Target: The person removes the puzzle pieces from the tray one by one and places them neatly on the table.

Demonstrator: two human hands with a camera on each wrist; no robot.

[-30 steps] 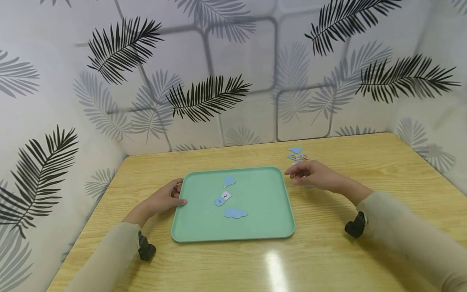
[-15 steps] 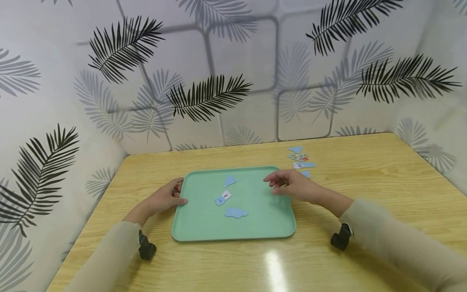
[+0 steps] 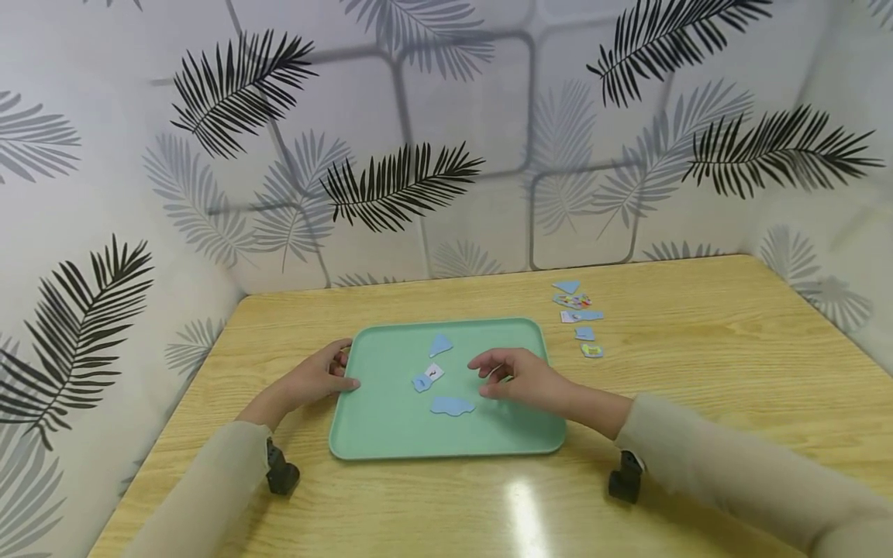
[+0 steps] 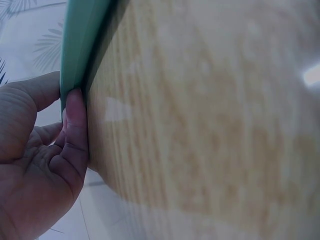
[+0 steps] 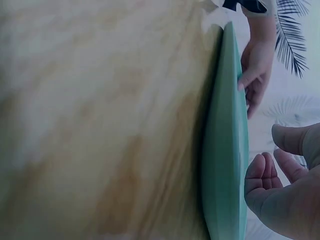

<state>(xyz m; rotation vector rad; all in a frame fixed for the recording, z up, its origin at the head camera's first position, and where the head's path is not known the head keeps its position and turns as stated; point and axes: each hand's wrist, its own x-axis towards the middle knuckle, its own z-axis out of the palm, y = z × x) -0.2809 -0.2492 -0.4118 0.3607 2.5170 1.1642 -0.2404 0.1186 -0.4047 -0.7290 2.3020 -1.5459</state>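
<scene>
My left hand [image 3: 315,380] pinches the left rim of a green tray [image 3: 380,446], thumb over the rim and fingers against the outer wall; the left wrist view shows this grip on the tray's side [image 4: 82,40]. Above the tray's right half hovers my right hand [image 3: 519,378], fingers loosely bent, nothing between thumb and fingertips [image 5: 277,137]. Left of it in the tray lie flat puzzle pieces: a blue triangular one [image 3: 440,345], a white piece [image 3: 434,372] against a small blue one [image 3: 422,383], and a wavy-edged blue one [image 3: 452,406].
On the wooden table [image 3: 432,511], right of the tray, several more pieces form a column: a blue triangle [image 3: 568,287], a multicoloured piece [image 3: 572,301], a long white-and-blue one [image 3: 581,316], a small blue one [image 3: 584,333] and a yellow-marked one [image 3: 591,351]. A leaf-patterned wall [image 3: 460,225] stands behind.
My right hand has moved left from the column of pieces to over the tray, uncovering the lower pieces of that column. The left hand keeps its hold on the tray.
</scene>
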